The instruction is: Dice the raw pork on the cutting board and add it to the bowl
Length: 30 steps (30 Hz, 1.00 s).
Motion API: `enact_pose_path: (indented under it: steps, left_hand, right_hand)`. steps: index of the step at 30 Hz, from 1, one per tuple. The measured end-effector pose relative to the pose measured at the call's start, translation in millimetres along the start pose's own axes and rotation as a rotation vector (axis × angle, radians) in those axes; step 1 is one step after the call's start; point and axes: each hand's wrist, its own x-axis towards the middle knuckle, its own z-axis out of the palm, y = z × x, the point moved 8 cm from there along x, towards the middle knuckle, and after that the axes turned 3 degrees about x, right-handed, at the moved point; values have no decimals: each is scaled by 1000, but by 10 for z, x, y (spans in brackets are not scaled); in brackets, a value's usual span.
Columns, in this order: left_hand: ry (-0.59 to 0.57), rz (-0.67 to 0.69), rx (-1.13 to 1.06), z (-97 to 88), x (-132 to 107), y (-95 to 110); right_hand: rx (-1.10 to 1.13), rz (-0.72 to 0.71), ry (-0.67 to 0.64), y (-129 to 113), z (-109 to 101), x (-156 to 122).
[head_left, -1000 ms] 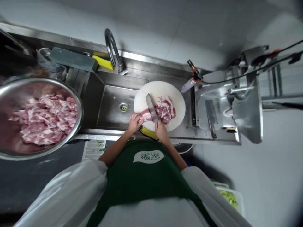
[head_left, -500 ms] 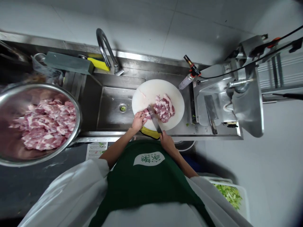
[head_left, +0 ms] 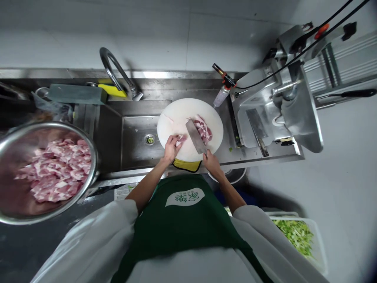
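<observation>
A round white cutting board [head_left: 173,126] lies across the sink, with a pile of cut raw meat [head_left: 204,130] on its right part. My right hand [head_left: 212,164] is closed round the handle of a cleaver [head_left: 195,136], whose broad blade rests against the left side of that pile. At the board's lower left, my left hand [head_left: 171,148] has its fingers closed on a small piece of meat [head_left: 181,138]. A yellow cloth [head_left: 186,165] shows under the board's near edge.
To the left stands a large metal bowl [head_left: 96,157] of cut meat. Behind the sink [head_left: 138,147] rises a faucet [head_left: 113,65]. A blowtorch [head_left: 223,92], a second cleaver [head_left: 257,127] and a metal slicing machine [head_left: 302,108] are on the right. A bin of chopped greens [head_left: 319,239] sits lower right.
The cleaver has turned flatter and shifted against the meat pile, away from my left hand. The piece in my left hand is now apart from the blade. The whole view has shifted slightly.
</observation>
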Motion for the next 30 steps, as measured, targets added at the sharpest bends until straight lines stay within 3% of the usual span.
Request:
enact_pose_path:
  steps: [3,6,9,12,14,16,19,21,24,26,30]
  left_hand:
    - [-101,41,202,62,-36,158]
    - [-98,83,270,-58,-259,155]
    - [104,43,192,-370,-520,-21]
    - [380,-61,141,-696,-725,-270]
    - [487,-90,133,-817,-790,-363]
    - [512,-94,135,-847,-770,-371]
    - [383,-51,134,-675,-582,-194]
    - [216,-6,158,-412,-410,18]
    - [-13,-21,260,32,-230,258]
    - [-99,-64,322,237,-193,308]
    - [-139,-97,374,348,-228,269]
  right_hand:
    - [1,-29,4,-61,-54,-6]
    - [19,-62,15,-216,-197,-102]
    - [99,-170,160,-457,-537,-269]
    - [236,-303,432,-697,-893,-407]
    - [303,-329,533,-790,-912,-400]
    - [267,-272,435,-833,-660,-261]
    - [85,-135,93,-794,-57,-29]
    - [27,-107,-21,-737,171,56]
    - [66,-132,0,-625,174,177]
    - [154,-140,13,-493,100,267]
    - [415,-118,-13,-186,-3,397]
